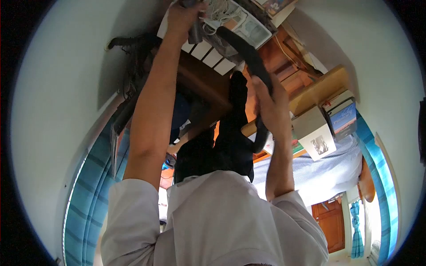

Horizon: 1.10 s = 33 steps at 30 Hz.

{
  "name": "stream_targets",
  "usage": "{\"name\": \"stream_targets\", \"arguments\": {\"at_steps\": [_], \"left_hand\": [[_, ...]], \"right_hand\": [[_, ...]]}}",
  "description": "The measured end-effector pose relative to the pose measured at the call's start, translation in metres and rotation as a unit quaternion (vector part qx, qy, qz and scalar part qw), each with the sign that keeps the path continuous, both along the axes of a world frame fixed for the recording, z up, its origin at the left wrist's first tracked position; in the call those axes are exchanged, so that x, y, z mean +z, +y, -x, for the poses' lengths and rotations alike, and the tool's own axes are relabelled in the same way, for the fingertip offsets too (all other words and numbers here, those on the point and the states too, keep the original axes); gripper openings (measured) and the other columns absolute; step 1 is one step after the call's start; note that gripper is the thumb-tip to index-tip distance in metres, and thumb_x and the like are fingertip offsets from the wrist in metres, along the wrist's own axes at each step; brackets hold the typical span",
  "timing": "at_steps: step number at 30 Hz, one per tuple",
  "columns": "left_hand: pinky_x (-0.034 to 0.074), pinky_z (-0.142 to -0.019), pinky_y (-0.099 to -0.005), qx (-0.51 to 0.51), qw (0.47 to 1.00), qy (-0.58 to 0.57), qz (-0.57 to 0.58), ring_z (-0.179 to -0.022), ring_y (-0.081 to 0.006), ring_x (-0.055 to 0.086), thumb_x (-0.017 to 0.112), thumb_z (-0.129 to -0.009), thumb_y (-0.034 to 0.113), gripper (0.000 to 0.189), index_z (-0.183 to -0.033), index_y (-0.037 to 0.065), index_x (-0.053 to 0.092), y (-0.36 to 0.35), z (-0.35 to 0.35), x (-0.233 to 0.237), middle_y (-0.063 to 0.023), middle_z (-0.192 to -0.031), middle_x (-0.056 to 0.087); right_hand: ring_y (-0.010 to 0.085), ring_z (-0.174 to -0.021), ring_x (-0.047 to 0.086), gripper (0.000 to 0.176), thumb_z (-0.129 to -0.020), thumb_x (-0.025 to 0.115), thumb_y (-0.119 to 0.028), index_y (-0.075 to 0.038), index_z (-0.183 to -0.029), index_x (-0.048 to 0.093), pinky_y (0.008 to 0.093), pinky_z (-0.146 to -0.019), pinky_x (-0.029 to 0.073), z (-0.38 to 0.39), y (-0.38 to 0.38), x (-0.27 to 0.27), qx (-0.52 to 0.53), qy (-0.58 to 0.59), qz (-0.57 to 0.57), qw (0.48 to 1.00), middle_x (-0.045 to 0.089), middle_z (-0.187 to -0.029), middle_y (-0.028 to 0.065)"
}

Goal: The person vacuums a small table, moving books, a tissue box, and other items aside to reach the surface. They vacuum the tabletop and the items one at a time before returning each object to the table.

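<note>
My left hand [182,20] is at the top, with its fingers wrapped round a dark grey object [195,33] beside a white tray [262,33] of tangled pale cables [222,11]. My right hand [273,106] is closed round a long, curved black thing [242,44]. Its upper end reaches up toward the tray and its lower end hangs below my palm. What exactly either object is cannot be made out.
Several white boxes [213,57] line the edge of a brown wooden surface [195,75]. To the right, a wooden shelf [324,91] stands beside books [344,117], with a bed [310,177] beyond. Teal curtains [88,199] hang at the left.
</note>
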State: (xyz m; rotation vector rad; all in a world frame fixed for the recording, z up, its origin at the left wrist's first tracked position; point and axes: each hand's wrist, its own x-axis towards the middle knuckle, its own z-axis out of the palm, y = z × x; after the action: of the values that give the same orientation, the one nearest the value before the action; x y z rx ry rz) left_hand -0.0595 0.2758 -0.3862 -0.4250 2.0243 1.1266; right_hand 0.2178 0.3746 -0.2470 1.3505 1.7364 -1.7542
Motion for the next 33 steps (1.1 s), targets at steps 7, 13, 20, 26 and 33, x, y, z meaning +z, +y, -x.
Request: {"name": "stream_targets", "arguments": {"at_steps": [7, 13, 20, 26, 33], "left_hand": [[0.056, -0.086, -0.0442, -0.196, 0.964, 0.18, -0.021, -0.099, -0.0336, 0.07, 0.078, -0.087, 0.014, 0.043, -0.122, -0.007, 0.064, 0.003, -0.011, -0.043, -0.0188, -0.111, 0.072], [0.055, -0.066, -0.041, -0.094, 0.995, 0.019, -0.033, -0.07, -0.0248, 0.066, 0.076, -0.09, 0.015, 0.029, -0.108, -0.005, 0.066, 0.014, 0.01, -0.051, -0.0123, -0.081, 0.068], [0.05, -0.056, -0.0356, -0.081, 0.989, 0.02, -0.119, -0.061, -0.019, 0.061, 0.078, -0.088, 0.018, 0.023, -0.086, -0.003, 0.069, 0.0, 0.015, -0.067, -0.0097, -0.073, 0.065], [0.051, -0.062, -0.038, -0.035, 0.999, 0.023, -0.03, -0.068, -0.0201, 0.062, 0.076, -0.089, 0.017, 0.021, -0.093, -0.003, 0.07, 0.009, 0.004, -0.047, -0.0112, -0.081, 0.068], [0.05, -0.062, -0.0392, -0.077, 0.996, 0.035, 0.024, -0.07, -0.0203, 0.06, 0.069, -0.095, 0.017, 0.017, -0.095, 0.0, 0.069, 0.009, 0.002, -0.049, -0.01, -0.085, 0.067]], "right_hand": [[0.0456, -0.087, 0.072, 0.054, -0.105, 0.056, -0.044, 0.005, -0.128, 0.058, 0.0523, -0.081, 0.054, 0.037, -0.035, -0.092, 0.066, 0.014, -0.16, 0.985, 0.071, -0.085, 0.0272], [0.0359, -0.072, 0.072, 0.054, -0.105, 0.057, -0.046, 0.005, -0.124, 0.059, 0.0452, -0.067, 0.054, 0.035, -0.02, -0.059, 0.02, 0.031, -0.107, 0.994, 0.068, -0.076, 0.019], [0.0136, -0.051, 0.058, 0.05, -0.105, 0.061, -0.043, 0.005, -0.117, 0.063, 0.0317, -0.051, 0.048, 0.023, 0.007, -0.012, -0.012, 0.054, 0.075, 0.996, 0.059, -0.069, 0.0071], [0.0213, -0.055, 0.066, 0.052, -0.105, 0.057, -0.044, 0.006, -0.111, 0.064, 0.0374, -0.053, 0.051, 0.07, 0.012, -0.077, -0.008, 0.038, -0.08, 0.996, 0.064, -0.074, 0.016], [0.0165, -0.054, 0.063, 0.049, -0.105, 0.058, -0.044, 0.004, -0.102, 0.063, 0.0335, -0.05, 0.049, 0.078, 0.014, -0.043, -0.008, 0.122, -0.096, 0.988, 0.061, -0.068, 0.0095]]}}
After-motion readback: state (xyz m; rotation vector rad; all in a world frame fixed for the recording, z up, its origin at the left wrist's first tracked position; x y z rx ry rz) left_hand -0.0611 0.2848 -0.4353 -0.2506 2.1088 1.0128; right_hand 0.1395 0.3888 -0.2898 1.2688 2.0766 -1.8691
